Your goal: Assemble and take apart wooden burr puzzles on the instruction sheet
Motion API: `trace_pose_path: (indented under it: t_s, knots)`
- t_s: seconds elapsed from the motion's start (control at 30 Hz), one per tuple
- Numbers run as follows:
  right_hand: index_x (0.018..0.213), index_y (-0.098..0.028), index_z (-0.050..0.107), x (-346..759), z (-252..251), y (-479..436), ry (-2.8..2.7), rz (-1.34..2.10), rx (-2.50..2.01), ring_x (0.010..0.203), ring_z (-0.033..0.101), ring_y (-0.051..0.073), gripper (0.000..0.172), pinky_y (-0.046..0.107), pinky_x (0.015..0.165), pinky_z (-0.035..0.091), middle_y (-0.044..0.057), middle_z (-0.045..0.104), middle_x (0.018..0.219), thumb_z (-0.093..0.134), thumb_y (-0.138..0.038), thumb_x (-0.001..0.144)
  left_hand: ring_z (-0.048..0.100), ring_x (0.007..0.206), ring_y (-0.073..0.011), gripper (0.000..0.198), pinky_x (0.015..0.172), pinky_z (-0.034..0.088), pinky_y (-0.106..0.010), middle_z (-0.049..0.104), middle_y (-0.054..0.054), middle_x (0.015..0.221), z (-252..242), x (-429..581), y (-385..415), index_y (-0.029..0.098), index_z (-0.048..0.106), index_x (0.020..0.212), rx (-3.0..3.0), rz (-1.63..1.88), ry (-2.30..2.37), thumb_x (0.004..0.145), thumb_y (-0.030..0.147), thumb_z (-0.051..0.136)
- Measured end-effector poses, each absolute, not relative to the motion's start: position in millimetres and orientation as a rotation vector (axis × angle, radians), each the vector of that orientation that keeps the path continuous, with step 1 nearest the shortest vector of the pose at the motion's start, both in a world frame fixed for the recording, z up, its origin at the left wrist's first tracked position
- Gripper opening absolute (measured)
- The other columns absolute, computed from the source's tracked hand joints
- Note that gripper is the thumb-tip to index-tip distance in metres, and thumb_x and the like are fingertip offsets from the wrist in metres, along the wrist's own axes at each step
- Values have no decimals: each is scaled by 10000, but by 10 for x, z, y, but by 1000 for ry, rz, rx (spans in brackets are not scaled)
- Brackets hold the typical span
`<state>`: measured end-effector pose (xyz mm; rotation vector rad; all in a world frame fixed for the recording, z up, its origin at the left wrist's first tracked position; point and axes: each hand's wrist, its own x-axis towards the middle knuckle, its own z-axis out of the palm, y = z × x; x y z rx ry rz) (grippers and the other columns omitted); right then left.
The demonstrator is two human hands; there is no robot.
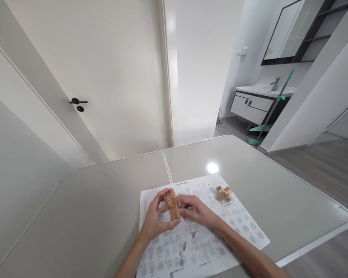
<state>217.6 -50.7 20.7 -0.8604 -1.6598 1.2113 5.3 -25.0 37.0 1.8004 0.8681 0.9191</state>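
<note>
Both my hands meet over a printed sheet [208,247] on a grey table [89,208]. Between them is a wooden interlocking puzzle [171,206] made of crossed light-brown bars, held just above the paper. My left hand [155,218] wraps its fingers round the puzzle's left side. My right hand [195,210] pinches the bar sticking out on the right. A second, smaller wooden puzzle [224,194] lies on the sheet to the right, apart from both hands.
The sheet is covered with small diagrams. A seam [166,166] runs down the table's middle. Behind stand a white door with a black handle [77,102], and to the right a washbasin cabinet [255,106] and a green mop [266,123].
</note>
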Motion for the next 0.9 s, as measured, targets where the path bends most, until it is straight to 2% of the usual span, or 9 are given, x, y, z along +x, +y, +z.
trace_pose_path:
  t_s: [0.1, 0.2, 0.47, 0.73, 0.9]
  knots:
    - [974, -211, 754, 2168, 206, -510, -1648, 1190, -867, 621, 542, 117, 152, 234, 543, 390, 24, 683, 916, 661, -327, 945, 599, 1234, -316, 793, 1081, 485, -515, 635, -70, 1336, 368, 56, -250, 301, 512, 1383, 1803, 915, 875, 663, 292, 844]
    - [1093, -223, 743, 2150, 187, -508, -1653, 1143, -881, 652, 552, 127, 193, 241, 573, 418, 36, 694, 983, 653, -282, 933, 603, 1227, -312, 791, 1081, 481, -513, 636, -68, 1331, 367, 65, -258, 300, 508, 1385, 1818, 930, 887, 669, 292, 845]
    - [1113, -212, 729, 2132, 104, -494, -1666, 1031, -923, 642, 505, 133, 222, 249, 600, 426, 24, 673, 897, 639, -251, 914, 600, 1229, -321, 794, 1068, 486, -500, 635, -89, 1327, 378, 99, -290, 269, 519, 1381, 1826, 967, 923, 656, 273, 843]
    - [1200, -222, 709, 2138, 121, -507, -1673, 1049, -909, 653, 525, 142, 285, 264, 610, 441, 50, 673, 964, 587, -344, 973, 601, 1230, -311, 812, 1070, 484, -487, 626, -88, 1354, 358, 96, -292, 280, 499, 1398, 1873, 967, 942, 668, 279, 857]
    - [1233, -235, 693, 2133, 106, -511, -1672, 1027, -915, 636, 542, 134, 296, 271, 616, 468, 61, 690, 1032, 573, -333, 981, 612, 1218, -316, 802, 1054, 498, -483, 638, -90, 1332, 363, 111, -295, 271, 505, 1391, 1880, 992, 943, 667, 295, 852]
